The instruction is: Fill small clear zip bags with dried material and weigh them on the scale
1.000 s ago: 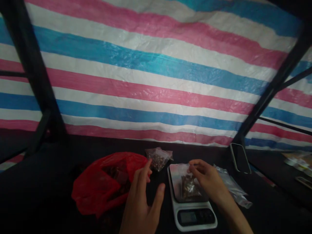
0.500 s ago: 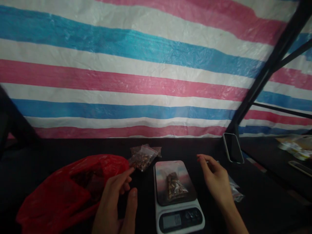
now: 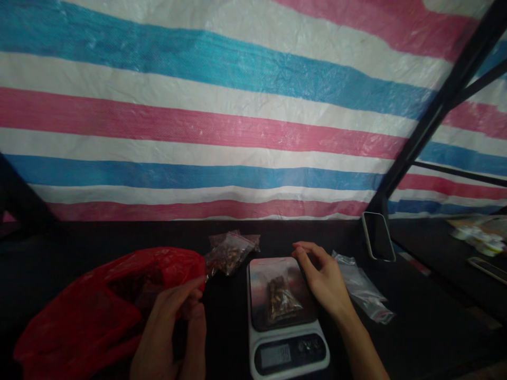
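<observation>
The left hand (image 3: 170,332), fingers loosely curled and holding nothing, touches the red bag (image 3: 99,311) near the desk's (image 3: 435,327) front edge. The right hand (image 3: 322,277) rests open at the scale's (image 3: 283,322) right edge; a small filled packet (image 3: 281,301) lies on its platform. The display is unreadable.

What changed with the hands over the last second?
The right hand let go of the small bag on the scale, drew off, then returned to the platform's far corner. The left hand moved to the red bag. Small bag stayed put.
</observation>
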A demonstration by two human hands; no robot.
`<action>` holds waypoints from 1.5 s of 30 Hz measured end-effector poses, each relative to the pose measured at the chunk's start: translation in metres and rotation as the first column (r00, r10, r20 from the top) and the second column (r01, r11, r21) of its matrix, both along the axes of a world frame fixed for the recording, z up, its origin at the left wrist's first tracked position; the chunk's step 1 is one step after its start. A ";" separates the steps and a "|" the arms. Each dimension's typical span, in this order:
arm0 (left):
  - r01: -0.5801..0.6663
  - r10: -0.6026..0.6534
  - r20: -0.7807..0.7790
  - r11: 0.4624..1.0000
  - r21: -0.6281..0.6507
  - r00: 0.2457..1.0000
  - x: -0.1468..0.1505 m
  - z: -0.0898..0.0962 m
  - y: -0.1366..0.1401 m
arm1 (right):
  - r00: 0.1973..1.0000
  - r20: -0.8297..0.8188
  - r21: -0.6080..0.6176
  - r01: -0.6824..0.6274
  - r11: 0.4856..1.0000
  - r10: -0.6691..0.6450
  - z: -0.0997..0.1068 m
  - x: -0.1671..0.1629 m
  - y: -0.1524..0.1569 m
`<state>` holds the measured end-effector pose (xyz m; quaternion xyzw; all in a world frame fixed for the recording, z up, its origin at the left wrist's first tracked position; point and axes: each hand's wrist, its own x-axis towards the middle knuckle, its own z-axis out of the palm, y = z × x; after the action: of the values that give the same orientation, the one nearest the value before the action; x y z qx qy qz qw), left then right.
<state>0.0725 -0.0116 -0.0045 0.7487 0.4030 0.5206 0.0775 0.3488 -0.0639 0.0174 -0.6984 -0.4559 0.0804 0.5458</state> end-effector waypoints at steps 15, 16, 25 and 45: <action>-0.003 0.010 0.061 0.993 -0.121 0.998 -0.013 -0.010 0.005 | 0.989 -0.027 -0.063 -0.144 0.988 0.143 0.010 -0.014 0.006; 0.039 -0.026 0.083 0.986 -0.164 0.996 -0.012 -0.011 0.005 | 0.984 -0.065 -0.034 -0.169 0.985 0.166 0.013 -0.018 0.006; 0.410 -0.198 0.383 0.673 -0.615 0.902 0.023 -0.007 -0.004 | 0.849 -0.333 0.233 -0.348 0.908 0.411 0.024 -0.093 0.010; 0.442 -0.106 0.509 0.663 -0.604 0.854 0.010 0.004 0.000 | 0.830 -0.360 0.216 -0.370 0.903 0.426 0.008 -0.132 0.021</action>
<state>0.0821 -0.0120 -0.0008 0.5804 0.4213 0.4610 0.5226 0.2163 -0.0426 0.0252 -0.5172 -0.4751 0.3015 0.6449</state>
